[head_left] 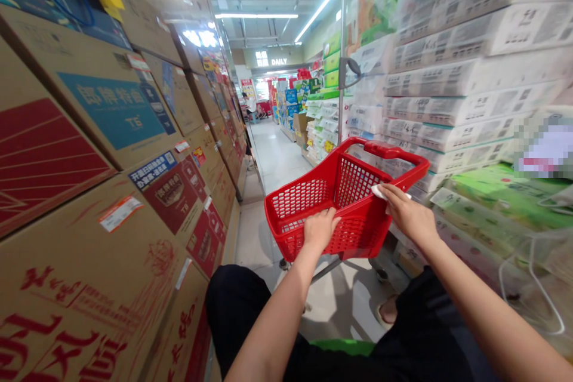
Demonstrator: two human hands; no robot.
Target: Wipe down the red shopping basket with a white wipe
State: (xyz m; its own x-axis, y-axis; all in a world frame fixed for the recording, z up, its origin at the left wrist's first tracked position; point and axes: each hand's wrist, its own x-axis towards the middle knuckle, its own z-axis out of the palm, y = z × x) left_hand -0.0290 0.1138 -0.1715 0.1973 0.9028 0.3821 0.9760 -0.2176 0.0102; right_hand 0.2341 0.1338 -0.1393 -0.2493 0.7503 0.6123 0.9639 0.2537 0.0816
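The left hand (320, 230) lies on the near rim of a red basket (299, 198), fingers curled together over the edge and gripping it. The right hand (405, 213) is on the rim's right side, its fingers closed over a white cloth (379, 192) and pressing it against the plastic. The basket stands just ahead of the person's knees, in the middle of a shop aisle, tilted a little to the left, with its red handle (390, 151) raised at the far side and a small wheel (283, 264) showing under it. Below the arms are the person's dark trousers (242, 304) and one sandalled foot (387, 310) on the pale floor (277, 158). Stacked cardboard boxes (102, 203) wall the left side of the aisle, close by; wrapped packs of tissue (447, 89) are piled high on the right, with green packs (505, 191) lower down beside the right arm. A metal pole (342, 42) rises just behind the basket
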